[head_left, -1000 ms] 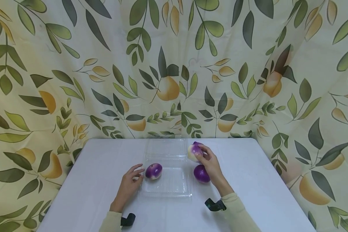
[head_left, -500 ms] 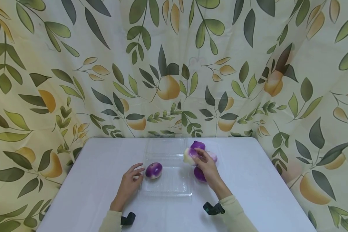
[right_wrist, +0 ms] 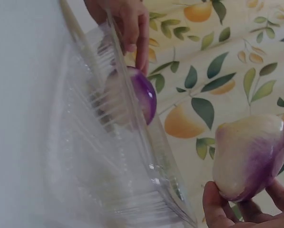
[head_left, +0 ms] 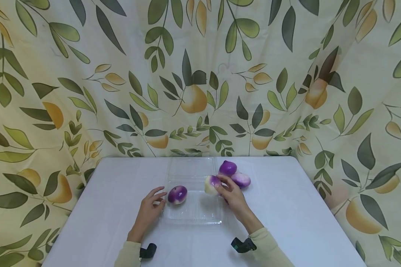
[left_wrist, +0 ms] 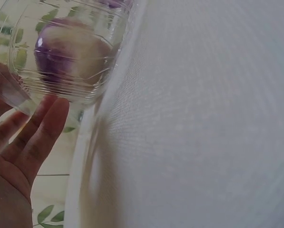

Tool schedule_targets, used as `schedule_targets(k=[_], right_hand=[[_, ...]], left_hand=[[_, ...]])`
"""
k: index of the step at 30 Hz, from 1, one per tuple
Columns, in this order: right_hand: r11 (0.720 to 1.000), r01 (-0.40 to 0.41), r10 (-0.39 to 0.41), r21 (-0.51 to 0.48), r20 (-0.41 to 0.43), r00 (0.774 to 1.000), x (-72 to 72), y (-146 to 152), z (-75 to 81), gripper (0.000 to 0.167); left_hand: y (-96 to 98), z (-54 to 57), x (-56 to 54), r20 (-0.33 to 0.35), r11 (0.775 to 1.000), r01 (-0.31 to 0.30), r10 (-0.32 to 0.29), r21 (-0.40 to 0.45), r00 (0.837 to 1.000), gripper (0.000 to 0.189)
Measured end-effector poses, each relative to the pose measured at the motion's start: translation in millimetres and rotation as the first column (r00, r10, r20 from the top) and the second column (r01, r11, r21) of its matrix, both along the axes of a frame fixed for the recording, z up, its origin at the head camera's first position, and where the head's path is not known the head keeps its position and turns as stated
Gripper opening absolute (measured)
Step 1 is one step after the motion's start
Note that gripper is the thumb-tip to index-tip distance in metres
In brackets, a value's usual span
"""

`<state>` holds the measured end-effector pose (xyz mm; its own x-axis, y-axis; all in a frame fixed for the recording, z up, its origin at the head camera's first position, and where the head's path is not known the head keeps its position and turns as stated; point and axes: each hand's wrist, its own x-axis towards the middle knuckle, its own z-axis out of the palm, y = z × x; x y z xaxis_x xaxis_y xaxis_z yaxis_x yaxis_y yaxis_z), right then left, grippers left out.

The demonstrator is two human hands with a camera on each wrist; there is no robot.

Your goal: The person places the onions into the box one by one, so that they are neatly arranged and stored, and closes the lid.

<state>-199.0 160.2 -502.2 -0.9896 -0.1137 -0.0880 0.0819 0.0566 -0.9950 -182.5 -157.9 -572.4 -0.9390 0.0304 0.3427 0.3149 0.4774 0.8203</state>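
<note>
My right hand [head_left: 235, 197] holds a cream-and-purple turnip [head_left: 212, 185] over the right side of a clear plastic clamshell box [head_left: 200, 214]. The right wrist view shows fingers and thumb pinching that turnip [right_wrist: 250, 156] from opposite sides, clear of the box wall. A second turnip [head_left: 177, 195], glossy purple with pale patches, sits in the left part of the box. My left hand [head_left: 148, 210] rests at the box's left edge. Its fingers [left_wrist: 49, 126] are fairly straight against the clear plastic, with nothing gripped.
Behind my right hand, a dark purple turnip [head_left: 228, 168] and a paler one [head_left: 241, 180] lie on the white table [head_left: 270, 193]. Another purple one is mostly hidden by that hand. The box's lid [head_left: 191, 167] lies folded back towards the patterned curtain [head_left: 120, 74].
My right hand has carried its turnip left and nearer, from beside the lid to over the box. The paler turnip behind came into view. My left hand stays put.
</note>
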Motion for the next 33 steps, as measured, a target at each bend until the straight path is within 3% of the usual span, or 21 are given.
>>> schedule_targets(k=[8, 33], right_hand=[[0.999, -0.033, 0.032, -0.04, -0.014, 0.999, 3.7, -8, -10.0, 0.049], [0.981, -0.19, 0.19, 0.041, -0.001, 0.982, 11.1, -32, -14.0, 0.051]], left_hand=[[0.6, -0.3, 0.0, 0.003, 1.0, -0.008, 0.008, -0.008, 1.0, 0.028], [0.3, 1.0, -0.5, 0.002, 1.0, -0.008, 0.008, 0.003, 1.0, 0.028]])
